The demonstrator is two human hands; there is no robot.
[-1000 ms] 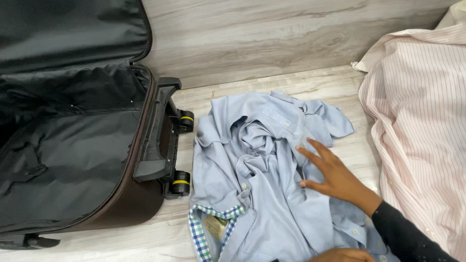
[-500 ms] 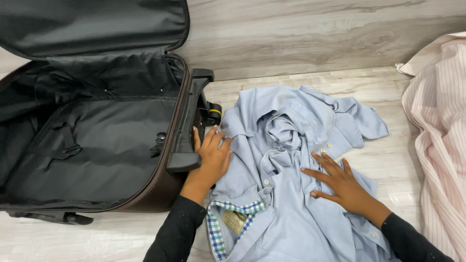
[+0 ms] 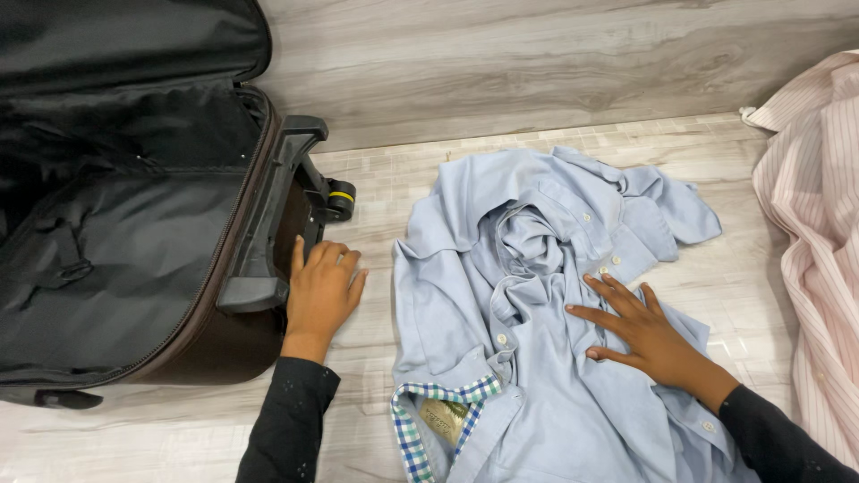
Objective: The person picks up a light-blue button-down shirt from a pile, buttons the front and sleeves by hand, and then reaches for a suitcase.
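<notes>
Lying crumpled on the pale wood-look floor (image 3: 385, 192): one light blue shirt (image 3: 501, 295), collar lined in blue-green check, small white buttons showing down the placket, sleeves bunched toward the wall. Resting flat on its middle, fingers spread and gripping nothing: the right hand (image 3: 640, 331). Pressing against the bottom end of one open brown suitcase (image 3: 134, 233), just beside the moulded black handle frame (image 3: 268, 224), fingers loose and not closed round anything: the left hand (image 3: 320, 291). Showing beside that hand: one yellow-ringed wheel (image 3: 340, 199). Gaping open, black lining all bare inside. Draping in at the far right edge, well apart from the blue one: one pink striped shirt (image 3: 819, 224). Two hands, two shirts, one case. Compared with half a second ago: sitting further left now, the suitcase, with bare floor opening between it and the blue shirt; holding its place on the cloth, the right hand.
</notes>
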